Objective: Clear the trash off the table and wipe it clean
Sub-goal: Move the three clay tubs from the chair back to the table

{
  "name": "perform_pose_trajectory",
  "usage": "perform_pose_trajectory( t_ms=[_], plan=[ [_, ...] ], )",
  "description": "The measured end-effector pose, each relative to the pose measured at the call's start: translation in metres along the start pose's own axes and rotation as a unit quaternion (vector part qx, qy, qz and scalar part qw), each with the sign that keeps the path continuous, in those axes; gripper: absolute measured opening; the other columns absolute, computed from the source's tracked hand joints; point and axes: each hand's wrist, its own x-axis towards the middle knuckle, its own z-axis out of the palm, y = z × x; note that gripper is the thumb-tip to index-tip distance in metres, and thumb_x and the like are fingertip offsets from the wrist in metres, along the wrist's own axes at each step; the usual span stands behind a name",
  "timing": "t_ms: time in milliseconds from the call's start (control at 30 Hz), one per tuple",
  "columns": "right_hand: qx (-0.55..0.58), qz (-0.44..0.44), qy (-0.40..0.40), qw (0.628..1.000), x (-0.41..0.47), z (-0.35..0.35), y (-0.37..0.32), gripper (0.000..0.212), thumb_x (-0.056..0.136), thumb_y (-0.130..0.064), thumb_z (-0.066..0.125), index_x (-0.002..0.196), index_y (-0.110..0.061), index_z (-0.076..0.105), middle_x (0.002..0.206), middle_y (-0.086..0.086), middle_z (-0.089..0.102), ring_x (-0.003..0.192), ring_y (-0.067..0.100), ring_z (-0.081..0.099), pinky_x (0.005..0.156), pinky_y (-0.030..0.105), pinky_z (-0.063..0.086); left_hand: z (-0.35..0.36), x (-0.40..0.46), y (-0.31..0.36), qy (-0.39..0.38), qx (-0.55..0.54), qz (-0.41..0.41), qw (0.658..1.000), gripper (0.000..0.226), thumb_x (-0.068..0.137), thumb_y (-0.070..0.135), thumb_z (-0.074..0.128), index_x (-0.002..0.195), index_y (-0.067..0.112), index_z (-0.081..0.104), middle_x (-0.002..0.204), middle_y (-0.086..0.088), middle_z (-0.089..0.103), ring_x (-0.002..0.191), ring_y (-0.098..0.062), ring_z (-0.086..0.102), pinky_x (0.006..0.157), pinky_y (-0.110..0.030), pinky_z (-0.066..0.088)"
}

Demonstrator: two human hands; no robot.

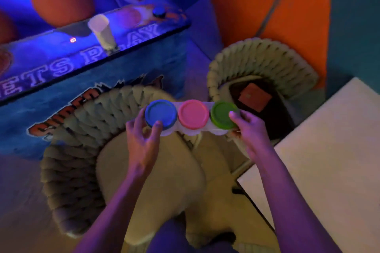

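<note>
Near: woven rope chair with cream cushion (pixel 164 181), directly below hands.
Right: white tabletop (pixel 329 160), corner only.
Held item: white plastic three-pot tray with blue, pink, green round lids (pixel 192 116), in air above chair, off tabletop.
Left hand (pixel 141 135): fingers curled at blue end.
Right hand (pixel 249 129): pinching green end.
Risk: end-only hold; tray may tilt, slip onto cushion; lids may pop.
Far: paper cup (pixel 101 31) upright on arcade cabinet ledge (pixel 61 63); easily overlooked.
</note>
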Motion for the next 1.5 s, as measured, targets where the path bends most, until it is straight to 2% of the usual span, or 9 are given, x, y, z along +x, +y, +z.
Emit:
perform_pose_trajectory(
  t_ms=[200, 367, 500, 567, 633, 900, 1033, 1267, 1500],
  plan=[
    [0.085, -0.01, 0.09, 0.992, -0.052, -0.136, 0.005, 0.023, 0.089, -0.018, 0.072, 0.11, -0.011, 0.07, 0.086, 0.004, 0.071, 0.068, 0.011, 0.063, 0.056, 0.025, 0.051, 0.081, -0.068, 0.051, -0.097, 0.017, 0.062, 0.993, 0.061, 0.084, 0.054, 0.061, 0.141, 0.034, 0.052, 0.116, 0.006, 0.044, 0.106, -0.013, 0.057, 0.104, -0.038, 0.047],
    [0.123, -0.01, 0.162, 0.979, -0.1, -0.254, 0.029, 0.019, 0.088, -0.02, 0.072, 0.106, -0.013, 0.071, 0.082, 0.003, 0.065, 0.064, 0.012, 0.053, 0.054, 0.027, 0.046, 0.151, -0.139, 0.087, -0.183, 0.024, 0.118, 0.976, 0.061, 0.078, 0.062, 0.059, 0.136, 0.043, 0.05, 0.114, 0.015, 0.046, 0.118, -0.021, 0.053, 0.106, -0.048, 0.045],
    [0.156, -0.014, 0.214, 0.964, -0.146, -0.34, 0.053, 0.021, 0.088, -0.022, 0.072, 0.108, -0.014, 0.07, 0.082, 0.004, 0.063, 0.065, 0.013, 0.051, 0.058, 0.028, 0.046, 0.204, -0.198, 0.113, -0.261, 0.042, 0.148, 0.953, 0.074, 0.08, 0.059, 0.063, 0.146, 0.034, 0.041, 0.119, 0.006, 0.047, 0.121, -0.015, 0.052, 0.104, -0.034, 0.045],
    [0.169, -0.017, 0.242, 0.955, -0.165, -0.371, 0.065, 0.019, 0.089, -0.021, 0.072, 0.106, -0.013, 0.071, 0.079, 0.003, 0.061, 0.063, 0.014, 0.049, 0.058, 0.029, 0.044, 0.227, -0.223, 0.123, -0.297, 0.047, 0.155, 0.941, 0.064, 0.091, 0.039, 0.068, 0.148, 0.029, 0.041, 0.13, -0.003, 0.043, 0.11, 0.004, 0.053, 0.087, -0.005, 0.043],
    [0.186, -0.022, 0.28, 0.941, -0.19, -0.406, 0.077, 0.017, 0.089, -0.019, 0.072, 0.106, -0.015, 0.07, 0.077, 0.002, 0.059, 0.061, 0.014, 0.048, 0.058, 0.029, 0.043, 0.256, -0.254, 0.133, -0.343, 0.047, 0.158, 0.925, 0.06, 0.095, 0.027, 0.066, 0.15, 0.027, 0.04, 0.132, -0.001, 0.039, 0.107, -0.001, 0.054, 0.069, 0.004, 0.04],
    [0.216, -0.002, 0.37, 0.903, -0.243, -0.479, 0.119, 0.032, 0.09, -0.018, 0.071, 0.121, -0.02, 0.063, 0.08, 0.006, 0.053, 0.062, 0.018, 0.052, 0.058, 0.031, 0.046, 0.328, -0.318, 0.16, -0.438, 0.073, 0.196, 0.874, 0.063, 0.092, 0.038, 0.066, 0.149, 0.031, 0.04, 0.127, 0.002, 0.041, 0.108, -0.011, 0.058, 0.073, -0.012, 0.045],
    [0.224, 0.02, 0.405, 0.886, -0.251, -0.505, 0.131, 0.03, 0.091, -0.019, 0.069, 0.12, -0.023, 0.063, 0.086, 0.008, 0.057, 0.069, 0.018, 0.056, 0.062, 0.032, 0.05, 0.366, -0.332, 0.166, -0.478, 0.097, 0.221, 0.844, 0.077, 0.084, 0.047, 0.074, 0.149, 0.031, 0.037, 0.126, 0.006, 0.038, 0.111, -0.015, 0.057, 0.087, -0.033, 0.054],
    [0.228, 0.075, 0.411, 0.879, -0.221, -0.534, 0.136, 0.031, 0.09, -0.022, 0.069, 0.12, -0.024, 0.061, 0.097, 0.012, 0.061, 0.072, 0.021, 0.057, 0.061, 0.03, 0.052, 0.429, -0.33, 0.157, -0.491, 0.137, 0.265, 0.818, 0.095, 0.065, 0.062, 0.077, 0.145, 0.029, 0.037, 0.126, 0.003, 0.041, 0.103, -0.015, 0.057, 0.071, -0.014, 0.046],
    [0.235, 0.117, 0.403, 0.877, -0.144, -0.573, 0.128, 0.033, 0.092, -0.023, 0.067, 0.123, -0.025, 0.059, 0.107, 0.013, 0.064, 0.074, 0.024, 0.06, 0.063, 0.034, 0.056, 0.512, -0.303, 0.158, -0.49, 0.144, 0.26, 0.82, 0.092, 0.069, 0.05, 0.083, 0.145, 0.025, 0.038, 0.131, -0.003, 0.044, 0.103, -0.016, 0.056, 0.075, -0.016, 0.049]
  ],
)
